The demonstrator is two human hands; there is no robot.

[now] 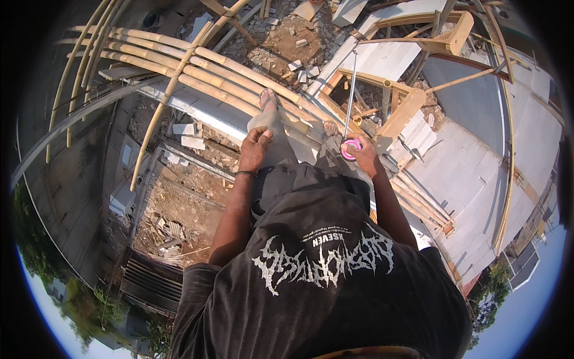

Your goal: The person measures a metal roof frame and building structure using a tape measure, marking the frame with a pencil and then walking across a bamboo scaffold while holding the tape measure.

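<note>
In the head view, the person's right hand (363, 154) is closed around a round, pink-and-white tape measure (350, 149), out in front of the right thigh. Its long, thin, grey metal blade (351, 90) stretches away toward the pale timber framing (412, 113); whether the blade's far end touches the wood cannot be made out. The fingers cover part of the tape's case. The left hand (257, 143), with a dark band (246, 173) at its wrist, is over the left leg with its grip closed, fingers curled in; anything small within it would be hidden.

The faded black T-shirt (323, 305) with a pale, jagged print covers much of the lower middle and runs off the bottom edge. The dark shorts (305, 182) hide what lies beneath the body, and the right bare foot (330, 128) is partly masked.

Long yellow bamboo poles (230, 69) lie side by side under the left bare foot (268, 99), with another pole (160, 113) crossing them. Brown, rubble-strewn ground (179, 200) lies below to the left. Pale grey block walls (472, 149) stand at right, dark corrugated sheeting (151, 281) at lower left, with green trees (89, 308) and blue sky (535, 299) bent along the dark rim.
</note>
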